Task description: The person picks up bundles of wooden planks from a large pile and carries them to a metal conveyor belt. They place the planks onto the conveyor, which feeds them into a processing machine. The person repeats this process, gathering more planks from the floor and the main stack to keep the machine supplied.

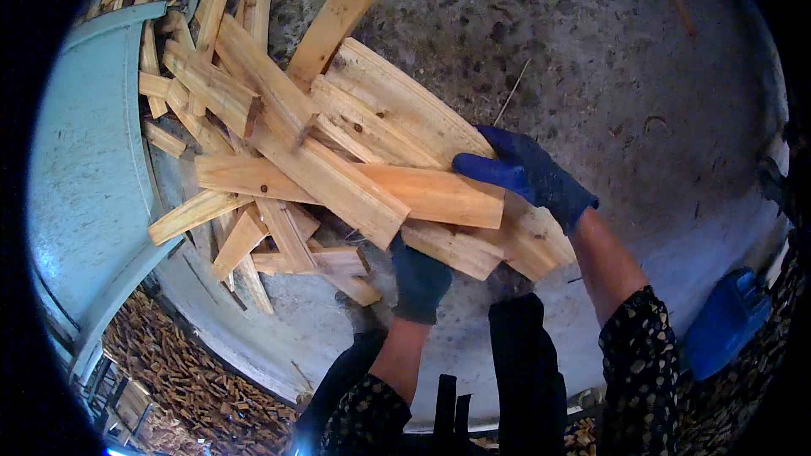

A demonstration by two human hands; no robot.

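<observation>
My right hand point(530, 176), in a dark glove with blue fingers, grips the near end of a wide pale wooden board point(405, 93). Its thumb and fingers bend round that end. My left hand point(421, 281), in a dark green-blue glove, reaches up to the ends of several overlapping boards. Its fingers pass beneath them and are hidden. Closest to it is the lower end of a long diagonal board point(346, 186). An orange-toned board point(456, 194) crosses under that one, between my two hands. More boards point(532, 241) lie below my right wrist.
Loose wood pieces point(224, 84) pile up at the left on a grey speckled floor point(608, 59). Beside them stands a pale blue metal panel point(84, 152). A blue plastic container point(726, 321) is at the lower right. Many small wood pieces point(194, 355) cover the ground at lower left.
</observation>
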